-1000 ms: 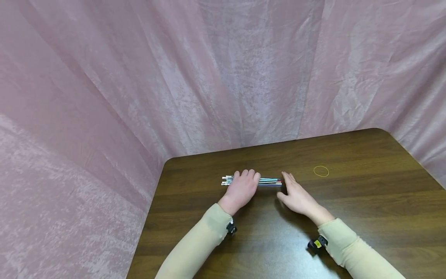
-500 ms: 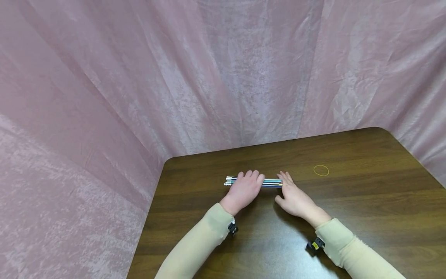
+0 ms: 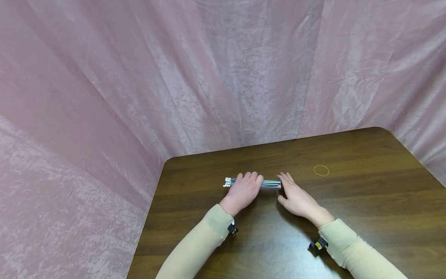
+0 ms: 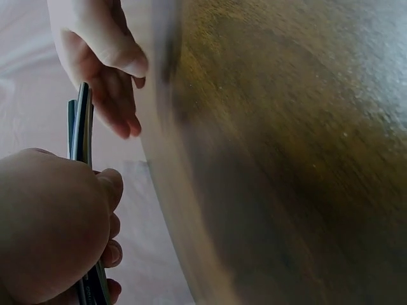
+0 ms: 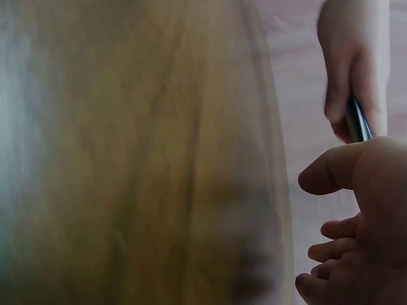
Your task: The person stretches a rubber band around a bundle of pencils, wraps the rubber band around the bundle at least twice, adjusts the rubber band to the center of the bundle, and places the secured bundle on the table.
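My left hand (image 3: 242, 192) grips a bundle of slim pencils (image 3: 271, 185) around its middle, held lengthwise from left to right over the table. White eraser-like ends stick out at the left, and dark and blue shafts show at the right. My right hand (image 3: 295, 197) has its fingers extended and its palm facing the right ends of the bundle, touching or very near them. In the left wrist view the pencils (image 4: 79, 130) rise from the fist toward the right palm. Only a short piece of the pencils (image 5: 358, 121) shows in the right wrist view.
A yellow rubber band (image 3: 322, 176) lies on the brown wooden table (image 3: 369, 186), right of the right hand. Beyond the table's back edge hangs a pink curtain (image 3: 244, 77), which also runs along the left side.
The left hand and pencils shifted slightly right against the right palm, then slightly back left. The right hand moved a little left and back right. The rubber band stayed put.
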Demonstrator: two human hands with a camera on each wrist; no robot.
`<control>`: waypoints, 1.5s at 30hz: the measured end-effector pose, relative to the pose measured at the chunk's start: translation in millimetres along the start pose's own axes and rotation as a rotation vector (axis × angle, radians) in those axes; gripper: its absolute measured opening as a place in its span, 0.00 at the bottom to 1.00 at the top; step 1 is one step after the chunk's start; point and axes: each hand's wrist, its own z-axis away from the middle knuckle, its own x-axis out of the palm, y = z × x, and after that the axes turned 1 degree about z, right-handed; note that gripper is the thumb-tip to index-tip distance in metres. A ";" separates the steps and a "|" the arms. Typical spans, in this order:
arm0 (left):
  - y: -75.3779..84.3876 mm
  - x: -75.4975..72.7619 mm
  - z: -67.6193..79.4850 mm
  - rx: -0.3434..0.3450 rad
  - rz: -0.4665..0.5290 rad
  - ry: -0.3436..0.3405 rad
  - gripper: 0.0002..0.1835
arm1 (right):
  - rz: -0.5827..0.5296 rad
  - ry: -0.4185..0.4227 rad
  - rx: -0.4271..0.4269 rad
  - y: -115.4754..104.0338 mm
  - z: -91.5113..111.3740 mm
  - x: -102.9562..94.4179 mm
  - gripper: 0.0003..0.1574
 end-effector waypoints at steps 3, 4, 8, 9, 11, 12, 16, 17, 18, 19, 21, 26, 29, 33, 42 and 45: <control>-4.8 1.0 4.7 -0.014 0.010 -0.002 0.04 | -0.003 0.004 0.032 7.4 0.6 -12.7 0.44; -7.0 1.1 6.5 -0.021 0.012 -0.002 0.04 | 0.000 0.009 0.041 11.4 0.4 -17.0 0.44; -16.7 2.3 13.2 -0.049 0.042 -0.018 0.04 | 0.018 0.037 0.079 31.2 -0.6 -34.8 0.41; -18.6 2.8 14.3 -0.055 0.048 -0.018 0.04 | 0.032 0.055 0.089 37.3 -1.0 -38.7 0.40; -21.5 4.3 16.0 -0.068 0.063 -0.019 0.05 | 0.066 0.097 0.121 49.9 -0.5 -47.3 0.36; -22.7 5.2 16.6 -0.073 0.067 -0.015 0.05 | 0.088 0.124 0.136 56.4 0.1 -51.6 0.34; -26.6 7.9 18.2 -0.087 0.073 -0.003 0.06 | 0.162 0.182 0.179 81.0 2.5 -67.8 0.25; -27.5 8.2 18.5 -0.090 0.075 0.000 0.06 | 0.171 0.178 0.183 86.4 3.0 -71.2 0.24; -28.4 8.5 18.9 -0.093 0.078 0.003 0.06 | 0.177 0.168 0.184 91.4 3.5 -74.5 0.23; -29.3 8.5 19.3 -0.096 0.082 0.004 0.06 | 0.178 0.148 0.185 95.7 3.9 -77.3 0.23; -31.1 8.3 20.5 -0.102 0.092 0.006 0.06 | 0.181 0.106 0.181 103.2 4.5 -81.7 0.23; -35.9 7.8 22.5 -0.106 0.096 0.005 0.06 | 0.202 0.066 0.159 112.5 4.0 -86.5 0.19; -37.5 7.1 22.6 -0.105 0.092 -0.006 0.07 | 0.222 0.073 0.142 114.5 2.6 -87.0 0.12; -38.0 8.4 21.8 -0.107 0.093 0.006 0.07 | 0.258 0.057 0.135 114.7 0.4 -85.7 0.07; -35.6 10.1 18.0 -0.107 0.104 0.014 0.07 | 0.153 0.077 0.159 97.4 -4.1 -74.9 0.11; -33.8 9.3 16.9 -0.104 0.116 0.029 0.09 | 0.006 0.098 0.195 81.5 -9.1 -67.1 0.14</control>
